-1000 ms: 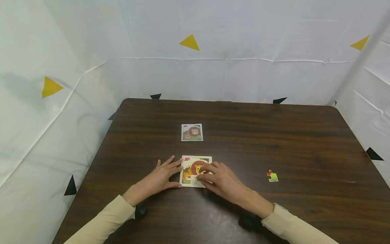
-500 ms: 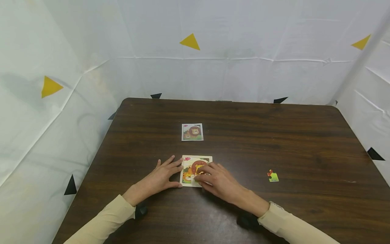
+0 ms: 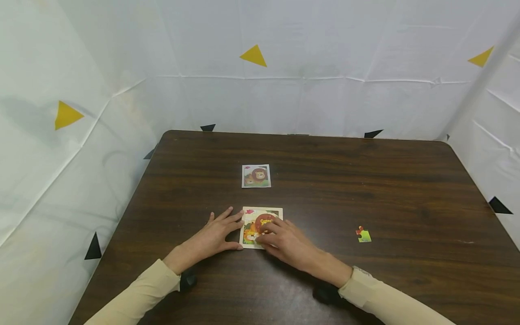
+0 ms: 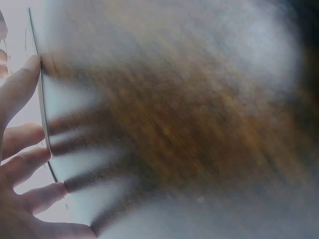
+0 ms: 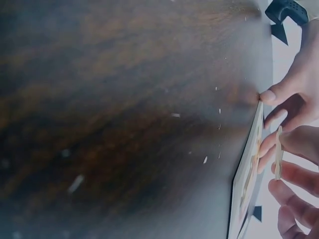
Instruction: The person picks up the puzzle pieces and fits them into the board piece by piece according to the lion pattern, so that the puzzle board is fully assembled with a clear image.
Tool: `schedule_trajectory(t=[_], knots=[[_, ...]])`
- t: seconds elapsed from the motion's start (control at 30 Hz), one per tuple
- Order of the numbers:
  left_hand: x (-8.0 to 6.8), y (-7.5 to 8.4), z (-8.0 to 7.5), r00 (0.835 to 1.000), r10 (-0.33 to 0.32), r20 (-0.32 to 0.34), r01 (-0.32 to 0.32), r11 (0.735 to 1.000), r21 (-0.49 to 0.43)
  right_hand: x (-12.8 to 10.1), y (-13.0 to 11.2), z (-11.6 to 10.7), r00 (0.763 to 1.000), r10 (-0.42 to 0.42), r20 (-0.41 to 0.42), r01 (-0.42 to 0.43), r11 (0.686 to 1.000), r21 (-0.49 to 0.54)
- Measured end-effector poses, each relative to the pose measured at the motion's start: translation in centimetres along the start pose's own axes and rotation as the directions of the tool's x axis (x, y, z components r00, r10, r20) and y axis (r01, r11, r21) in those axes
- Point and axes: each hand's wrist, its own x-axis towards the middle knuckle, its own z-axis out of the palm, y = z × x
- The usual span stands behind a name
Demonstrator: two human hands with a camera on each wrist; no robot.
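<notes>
**A:** Quick one on seating a piece. The puzzle (image 3: 260, 227) sits on the worktop (image 3: 365, 180) at about 6 o'clock from the reference card (image 3: 256, 176). The left hand (image 3: 213, 237) lies flat, fingers (image 3: 229, 217) relaxed and straight, tips against the puzzle's 9 o'clock edge. The right hand (image 3: 286, 241) is over the lower right part, its fingers (image 5: 294, 142) pinching a piece (image 5: 278, 152) that looks tilted up off the board in the wrist view. Any tips?

**B:** Keep that left hand bracing the frame so it can't slide when you press. I'd lay the piece flat first, line its tabs up with the neighbours, then push straight down with a fingertip rather than forcing it in at an angle. If it rocks, it's probably rotated wrong, so check the card.

**A:** Makes sense. There's also a spare piece (image 3: 363, 234) way out at 3 o'clock from the puzzle.

**B:** Leave it until this one's flush. Can't tell from the head view which slot is open, the hand covers it.
</notes>
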Motion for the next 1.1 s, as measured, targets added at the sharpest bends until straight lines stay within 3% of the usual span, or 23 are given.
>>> schedule_trajectory(t=[0.4,1.1], knots=[[0.06,-0.1,0.16,1.0,0.009,-0.011,-0.009,1.0,0.012,0.49,-0.13,0.36,0.996,0.031,0.086,-0.03,0.999,-0.015],[0.01,-0.09,0.13,1.0,0.015,-0.016,-0.015,1.0,0.01,1.06,0.09,0.91,0.995,0.008,0.103,-0.006,1.0,-0.023]])
